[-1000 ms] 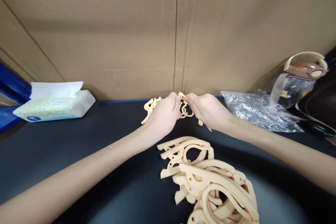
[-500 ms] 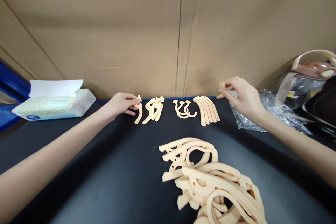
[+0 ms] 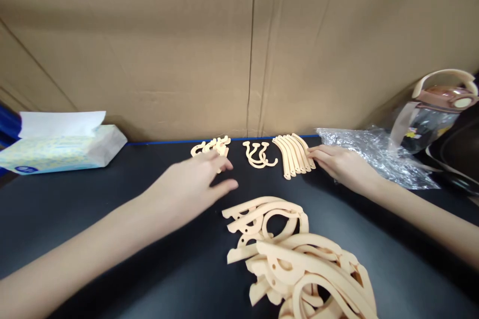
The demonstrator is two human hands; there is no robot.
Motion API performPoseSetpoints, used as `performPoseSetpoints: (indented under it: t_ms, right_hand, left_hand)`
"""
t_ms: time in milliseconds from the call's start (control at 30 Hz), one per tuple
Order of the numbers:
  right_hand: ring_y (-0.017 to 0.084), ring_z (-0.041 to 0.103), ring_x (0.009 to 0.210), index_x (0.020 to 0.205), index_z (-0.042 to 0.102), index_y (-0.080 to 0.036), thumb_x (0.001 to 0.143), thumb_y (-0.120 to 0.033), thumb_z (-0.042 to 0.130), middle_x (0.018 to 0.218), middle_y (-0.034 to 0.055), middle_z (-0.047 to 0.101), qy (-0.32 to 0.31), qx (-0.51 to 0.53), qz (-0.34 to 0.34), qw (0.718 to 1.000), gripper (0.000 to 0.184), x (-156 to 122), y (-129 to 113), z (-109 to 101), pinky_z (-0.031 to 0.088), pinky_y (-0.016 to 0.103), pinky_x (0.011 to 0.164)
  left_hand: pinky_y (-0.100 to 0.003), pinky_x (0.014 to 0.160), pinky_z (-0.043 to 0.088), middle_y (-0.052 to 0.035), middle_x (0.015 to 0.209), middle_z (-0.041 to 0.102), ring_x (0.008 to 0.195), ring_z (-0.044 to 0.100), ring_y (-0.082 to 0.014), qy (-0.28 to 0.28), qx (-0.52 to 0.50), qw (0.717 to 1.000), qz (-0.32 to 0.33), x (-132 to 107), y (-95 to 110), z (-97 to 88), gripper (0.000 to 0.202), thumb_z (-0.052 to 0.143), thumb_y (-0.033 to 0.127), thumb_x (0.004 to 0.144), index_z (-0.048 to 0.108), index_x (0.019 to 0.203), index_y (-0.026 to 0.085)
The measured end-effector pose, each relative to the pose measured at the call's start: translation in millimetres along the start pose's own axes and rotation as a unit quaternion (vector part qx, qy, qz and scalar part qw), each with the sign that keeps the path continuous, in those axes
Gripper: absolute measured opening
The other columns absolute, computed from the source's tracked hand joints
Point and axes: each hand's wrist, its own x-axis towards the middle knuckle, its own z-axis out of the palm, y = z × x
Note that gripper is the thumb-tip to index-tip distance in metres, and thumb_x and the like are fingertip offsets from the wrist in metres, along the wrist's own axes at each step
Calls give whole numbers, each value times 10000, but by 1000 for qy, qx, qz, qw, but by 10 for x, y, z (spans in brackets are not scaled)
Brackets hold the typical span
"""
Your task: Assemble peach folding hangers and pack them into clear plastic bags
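Observation:
A heap of cream-coloured flat cut-out frames [image 3: 299, 259] lies on the black table [image 3: 112, 219] near me. Three small sorted groups sit by the far edge: a hooked group [image 3: 211, 147] on the left, U-shaped pieces [image 3: 259, 155] in the middle, a row of curved strips [image 3: 294, 155] on the right. My left hand [image 3: 194, 184] hovers open, fingers spread, between the hooked group and the heap, holding nothing. My right hand [image 3: 339, 163] lies with fingers extended, fingertips touching the right end of the curved strips.
A cardboard wall [image 3: 239, 45] closes off the back of the table. A tissue box [image 3: 56, 147] stands at the far left. Crumpled clear plastic [image 3: 377, 157] and a drinking bottle with a handle [image 3: 430, 109] lie at the far right.
My left hand has left the hooked group and drawn back toward the heap. My right hand has come down with its small piece to the curved strips and now rests against them.

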Motion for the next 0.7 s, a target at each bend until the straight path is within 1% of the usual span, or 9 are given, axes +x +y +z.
performPoseSetpoints:
  t_ms: [67,133,233,300,400,467,500,567,700]
  right_hand:
    - [280,771,936,1076,735,-159,1043,-179,379,1140,158,785,-1,7,-3,1000,358,-5,-3,-5,631,438,814]
    - [276,779,968,1130,730,-160,1050,-185,375,1174,151,784,1,15,-3,1000,365,-17,-10,-4,640,435,834]
    - [274,777,1022,1192,725,-164,1028,-148,374,1220,146,779,4,28,-2,1000,387,-22,-27,4,644,445,868]
    - [285,777,1007,1201,728,-163,1012,-134,375,1194,150,787,9,35,1,999,402,-7,-57,-8,643,476,867]
    - [310,776,951,1166,732,-147,1037,-178,383,1102,162,797,21,50,6,998,372,31,-189,-86,634,517,844]
    - [297,769,956,1132,727,-145,1064,-218,401,1080,153,790,27,68,0,997,341,54,-355,-174,631,486,840]
    - [275,763,981,1127,722,-149,1076,-237,415,1091,142,785,23,82,-7,996,324,64,-456,-222,630,446,849]
    - [229,741,1021,1129,721,-178,1082,-323,484,1101,96,776,9,116,-38,993,282,89,-664,-309,614,376,886]
    - [235,712,1011,1168,730,-181,1045,-432,586,1106,89,746,-51,200,-79,975,315,161,-958,-405,579,397,886]
  left_hand:
    - [-340,735,450,-35,1079,730,936,688,-287,-59,-12,998,30,-104,63,72,353,642,545,825,734,1043,283]
    - [-320,664,412,-25,995,731,850,680,-264,-96,-21,994,43,-172,71,151,351,680,531,781,734,1027,287]
    - [-304,596,351,-20,927,705,730,633,-233,-115,-28,992,37,-195,30,259,329,707,449,731,719,1008,270]
    - [-295,578,340,-10,893,698,678,604,-212,-124,-39,991,28,-168,-2,303,319,703,419,722,703,1001,263]
    - [-277,556,374,9,834,703,636,598,-189,-155,-71,985,23,-113,-28,309,323,715,467,708,681,945,249]
    - [-268,537,396,18,762,685,624,608,-186,-178,-89,980,23,-91,-23,287,319,686,512,731,664,896,240]
    - [-267,532,396,19,734,671,625,609,-187,-181,-91,979,24,-87,-13,275,303,662,512,749,656,876,237]
    - [-276,549,383,14,726,656,644,603,-193,-166,-78,983,26,-94,20,258,238,623,457,774,643,865,238]
    - [-307,624,349,-13,795,654,718,587,-217,-99,-29,994,34,-141,100,271,104,580,306,776,625,844,242]
